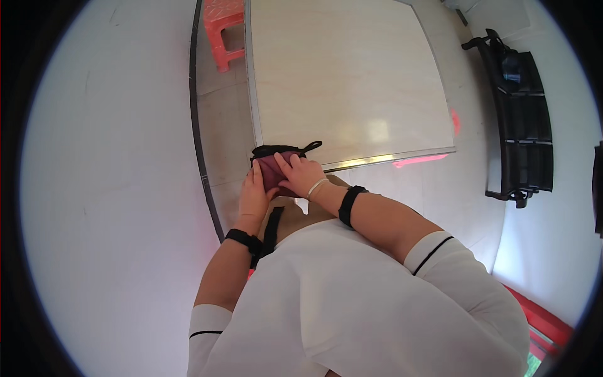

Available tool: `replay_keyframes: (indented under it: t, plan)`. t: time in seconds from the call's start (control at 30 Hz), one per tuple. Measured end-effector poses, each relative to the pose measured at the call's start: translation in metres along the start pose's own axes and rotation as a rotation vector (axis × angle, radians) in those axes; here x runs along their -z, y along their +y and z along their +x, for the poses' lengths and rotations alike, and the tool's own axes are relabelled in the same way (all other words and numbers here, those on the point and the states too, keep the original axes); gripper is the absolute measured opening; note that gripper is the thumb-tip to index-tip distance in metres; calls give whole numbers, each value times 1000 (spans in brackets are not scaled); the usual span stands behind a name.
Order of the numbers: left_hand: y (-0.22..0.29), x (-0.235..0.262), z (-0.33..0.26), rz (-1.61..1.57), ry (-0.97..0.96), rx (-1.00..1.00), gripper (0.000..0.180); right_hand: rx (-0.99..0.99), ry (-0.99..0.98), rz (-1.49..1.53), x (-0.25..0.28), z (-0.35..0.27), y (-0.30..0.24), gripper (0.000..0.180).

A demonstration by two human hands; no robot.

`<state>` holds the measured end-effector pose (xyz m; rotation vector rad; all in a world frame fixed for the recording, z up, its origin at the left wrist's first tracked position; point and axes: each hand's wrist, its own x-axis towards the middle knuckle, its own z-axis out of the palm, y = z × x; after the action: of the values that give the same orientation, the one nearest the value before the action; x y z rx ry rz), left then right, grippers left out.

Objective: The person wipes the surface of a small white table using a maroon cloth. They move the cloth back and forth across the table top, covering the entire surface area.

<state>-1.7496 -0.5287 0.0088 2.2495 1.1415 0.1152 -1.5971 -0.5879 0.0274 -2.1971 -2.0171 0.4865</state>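
Note:
Close to the table's near left corner, a maroon cloth pouch (269, 171) with a black edge and a short black loop (313, 146) is between my two hands. My left hand (254, 193) grips its left side, fingers along the cloth and thumb below. From the right, my right hand (304, 176) presses its fingers onto the front of the pouch, with the thumb near the left one. Whatever may be inside the pouch cannot be seen. Each of my forearms has a black strap round it.
A pale, glossy table (345, 75) with a metal rim stretches away ahead. A red plastic stool (221, 31) stands beyond its left edge. At the right, a black bench (527, 119) holding a dark bag (511, 68) is along the wall. A white wall (119, 188) rises at left.

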Motion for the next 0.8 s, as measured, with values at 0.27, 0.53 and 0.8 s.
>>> replay_keyframes:
  t: [0.27,0.53,0.8]
  plan:
    - [21,-12,2,414,-101,119,74,103,-50,9,-10,2,10,68]
    - [48,-25,8,812,-117,181,48,206,-97,32,-12,7,23,65]
    - [67,-41,10,933,10,316,52,264,-158,21,8,2,34,63]
